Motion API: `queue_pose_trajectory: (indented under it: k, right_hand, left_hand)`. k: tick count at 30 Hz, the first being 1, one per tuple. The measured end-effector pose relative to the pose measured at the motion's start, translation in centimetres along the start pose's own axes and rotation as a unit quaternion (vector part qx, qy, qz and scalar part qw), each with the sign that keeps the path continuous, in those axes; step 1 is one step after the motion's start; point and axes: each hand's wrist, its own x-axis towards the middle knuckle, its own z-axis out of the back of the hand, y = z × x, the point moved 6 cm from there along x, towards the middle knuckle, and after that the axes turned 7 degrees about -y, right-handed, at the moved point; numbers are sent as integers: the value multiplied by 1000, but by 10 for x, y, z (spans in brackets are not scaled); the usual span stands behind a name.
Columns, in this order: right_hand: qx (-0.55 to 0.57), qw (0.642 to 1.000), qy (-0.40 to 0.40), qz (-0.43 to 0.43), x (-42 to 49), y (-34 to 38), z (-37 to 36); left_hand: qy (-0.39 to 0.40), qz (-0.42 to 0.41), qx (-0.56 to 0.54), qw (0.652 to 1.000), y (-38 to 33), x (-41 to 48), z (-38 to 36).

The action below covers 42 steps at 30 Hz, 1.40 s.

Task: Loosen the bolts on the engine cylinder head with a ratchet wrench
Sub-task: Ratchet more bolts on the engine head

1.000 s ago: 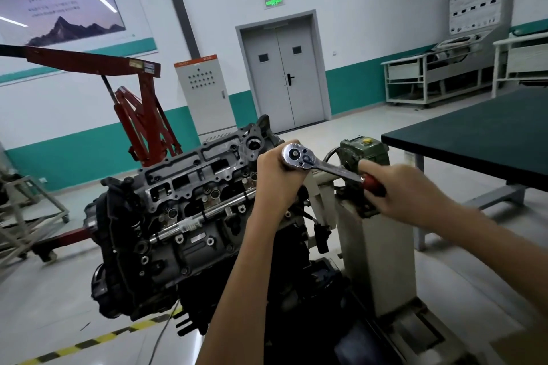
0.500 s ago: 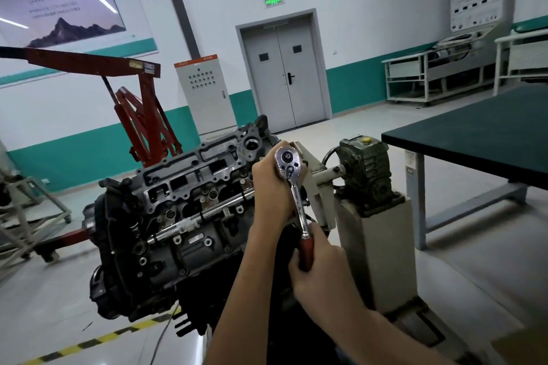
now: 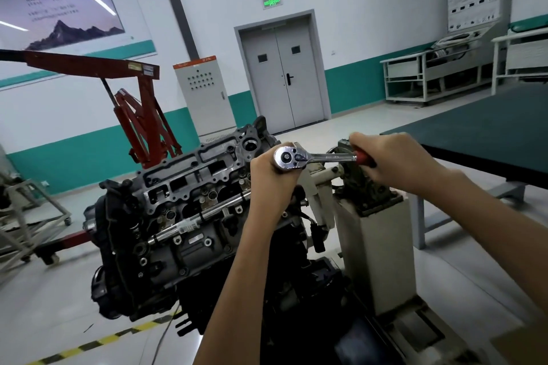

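Head camera: the wrench (image 3: 318, 158) has swung from downward back to the right, probably another loosening stroke. Right hand (image 3: 388, 158) grips its handle, left hand (image 3: 271, 176) clasps under its head, at the cylinder head (image 3: 192, 184).

**What the hands and frame edges hide**

The left hand (image 3: 271, 178) wraps below the head of the wrench (image 3: 317, 158), so the socket and bolt under it cannot be seen, and its fingertips are out of sight on the far side. The right hand (image 3: 391, 158) covers nearly all of the red grip. The left wrist and forearm hide the right end of the cylinder head (image 3: 184, 178), and the right hand blocks the top of the gearbox (image 3: 364, 190). The hoist (image 3: 89, 64) runs off the left edge, the table (image 3: 489, 139) off the right, and the forearms off the bottom and right. The poster (image 3: 59, 12) lettering and the door sign (image 3: 272, 2) are too small to read.
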Motion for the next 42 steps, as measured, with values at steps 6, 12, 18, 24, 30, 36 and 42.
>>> queue_pose_trajectory:
  k: [6, 12, 18, 24, 30, 36, 42]
  right_hand:
    - [189, 971, 40, -142, -64, 52, -37]
    - [423, 856, -44, -295, -81, 149, -66]
    - [314, 929, -2, -195, -82, 93, -54]
    - [68, 997, 34, -19, -23, 3, -12]
    - [68, 997, 9, -43, -23, 8, -15]
    - [303, 923, -71, -227, -81, 102, -44]
    - [371, 891, -76, -251, -80, 122, -51]
  left_hand:
    - [-59, -20, 3, 998, 4, -3, -2]
    - [-40, -23, -22, 999, 6, -6, -1]
    - [-7, 23, 7, 1000, 10, 1, -2]
    - [1, 16, 5, 1000, 6, 1, -2]
    - [-18, -14, 2, 1000, 2, -3, 1]
    - [-78, 13, -44, 996, 4, -6, -4]
    - [-9, 48, -21, 999, 12, 0, -1]
